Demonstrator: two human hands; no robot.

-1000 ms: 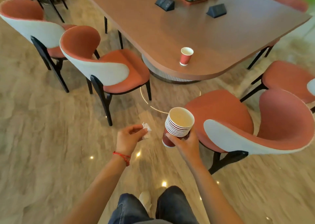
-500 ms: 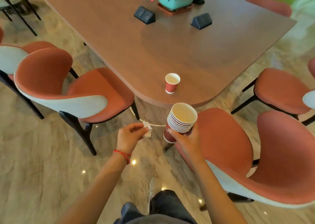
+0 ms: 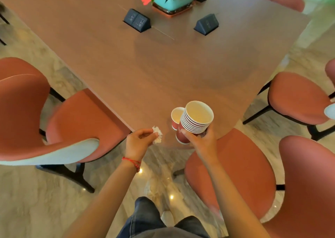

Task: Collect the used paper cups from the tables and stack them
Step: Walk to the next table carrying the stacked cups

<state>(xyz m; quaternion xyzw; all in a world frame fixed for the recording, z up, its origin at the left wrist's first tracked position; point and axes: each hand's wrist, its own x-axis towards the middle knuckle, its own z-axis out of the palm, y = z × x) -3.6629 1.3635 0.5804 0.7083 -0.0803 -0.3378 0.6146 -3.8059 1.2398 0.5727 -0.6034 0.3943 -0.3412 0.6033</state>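
Paper cups nested in a tall stack (image 3: 194, 122) sit clamped in the right hand (image 3: 201, 140), so most collecting looks done. One loose red cup (image 3: 176, 117) stands on the table (image 3: 145, 71) just beyond that hand, unstacked. The left hand (image 3: 138, 141) pinches a crumpled tissue (image 3: 157, 135). A mark on the lowest cup is unreadable.

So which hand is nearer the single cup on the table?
Right. The right hand, holding the cup stack, sits just beside the single cup; the left hand, pinching a crumpled tissue, is farther left.
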